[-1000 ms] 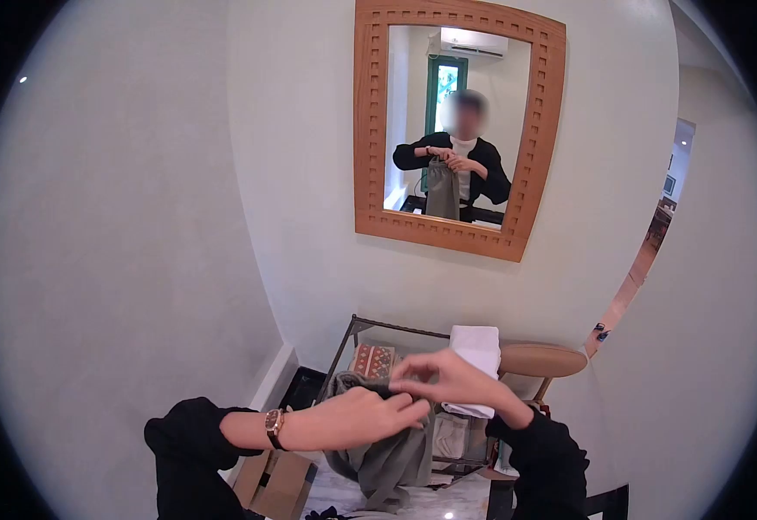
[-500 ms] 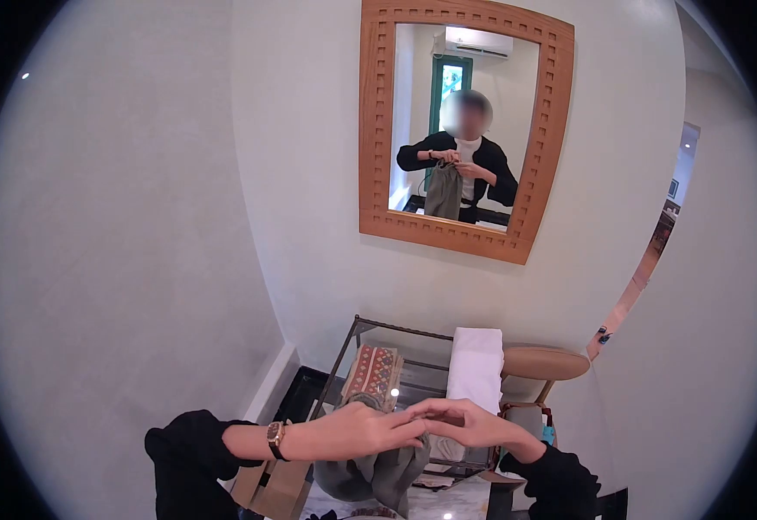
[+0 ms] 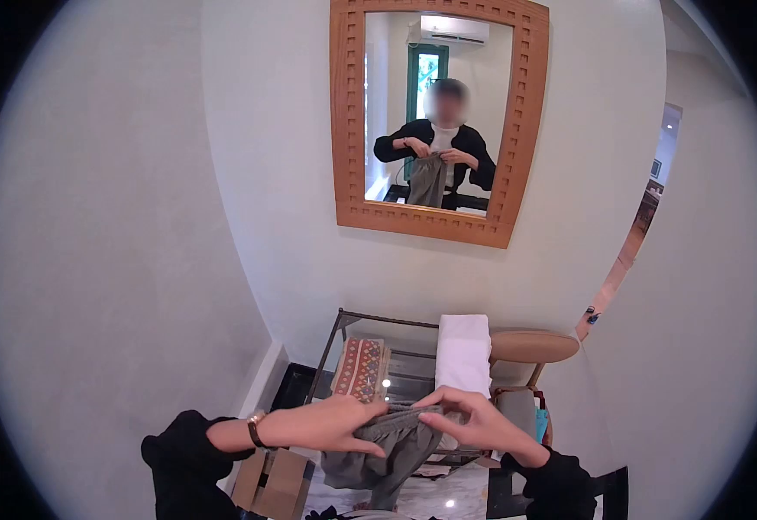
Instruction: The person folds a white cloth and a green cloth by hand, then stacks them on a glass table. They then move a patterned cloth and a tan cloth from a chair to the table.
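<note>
Grey trousers (image 3: 368,468) with a gathered waistband hang in front of me, held up at the waist. My left hand (image 3: 351,425) grips the left end of the waistband, its thumb stretched along the near side. At the band's right end, my right hand (image 3: 468,423) pinches the edge between thumb and fingers. Gathered folds run between the two hands, and the cloth drops below them. In the mirror (image 3: 526,130) a person's reflection shows the same grip from the front.
Behind my hands is a glass-topped metal-framed table (image 3: 404,353). It carries patterned folded textiles (image 3: 360,367) on the left and folded white cloth (image 3: 463,351) on the right. A chair (image 3: 534,347) stands beside it. An open cardboard box (image 3: 285,490) sits low at left.
My hands were together at the waistband; now they are apart, with the band spread between them. The view has shifted slightly, so the mirror appears further left and higher.
</note>
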`<control>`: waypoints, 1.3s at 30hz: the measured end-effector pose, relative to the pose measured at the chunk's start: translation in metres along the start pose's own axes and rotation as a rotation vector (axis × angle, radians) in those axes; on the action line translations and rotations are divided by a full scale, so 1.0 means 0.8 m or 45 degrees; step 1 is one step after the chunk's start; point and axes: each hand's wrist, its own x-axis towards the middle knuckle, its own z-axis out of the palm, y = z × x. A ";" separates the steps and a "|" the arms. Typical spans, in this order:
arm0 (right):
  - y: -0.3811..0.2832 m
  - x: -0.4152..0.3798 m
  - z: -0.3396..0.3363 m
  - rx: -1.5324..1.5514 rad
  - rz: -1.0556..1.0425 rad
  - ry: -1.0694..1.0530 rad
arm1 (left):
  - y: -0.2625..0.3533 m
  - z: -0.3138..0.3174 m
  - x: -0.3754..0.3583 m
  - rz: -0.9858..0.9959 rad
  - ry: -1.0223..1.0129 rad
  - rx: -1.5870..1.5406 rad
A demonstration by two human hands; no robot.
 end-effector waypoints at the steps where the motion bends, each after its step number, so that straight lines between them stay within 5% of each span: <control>1: 0.000 -0.002 -0.004 -0.040 -0.042 0.007 | -0.012 0.001 -0.001 0.102 -0.054 -0.048; 3: 0.000 -0.005 -0.010 -0.121 -0.123 0.019 | -0.037 0.008 0.002 0.304 -0.164 -0.147; 4: -0.004 -0.006 -0.010 -0.167 -0.165 0.006 | -0.038 0.013 0.000 0.399 -0.019 -0.036; 11: -0.021 -0.013 -0.014 -0.603 -0.371 0.112 | 0.026 0.023 -0.023 0.081 0.075 0.991; 15: -0.023 -0.014 -0.038 -0.775 -0.346 0.179 | 0.040 0.016 -0.020 0.342 0.469 1.290; 18: -0.048 -0.019 -0.043 -0.812 -0.372 0.237 | 0.022 -0.009 -0.010 0.620 0.622 1.179; 25: -0.061 -0.019 -0.060 -0.739 -0.331 0.223 | 0.043 -0.046 -0.025 0.343 0.506 1.266; 28: -0.088 -0.015 -0.070 -0.654 -0.547 0.391 | 0.060 -0.075 -0.029 0.581 0.824 1.365; 31: -0.099 -0.011 -0.059 -0.562 -0.553 0.401 | 0.055 -0.096 -0.018 0.548 1.078 1.399; 34: -0.098 0.002 -0.074 -0.732 -0.558 0.461 | 0.060 -0.136 -0.021 0.353 0.980 1.324; 39: -0.113 0.025 -0.074 -0.724 -0.509 0.401 | 0.057 -0.159 -0.031 0.135 0.581 0.184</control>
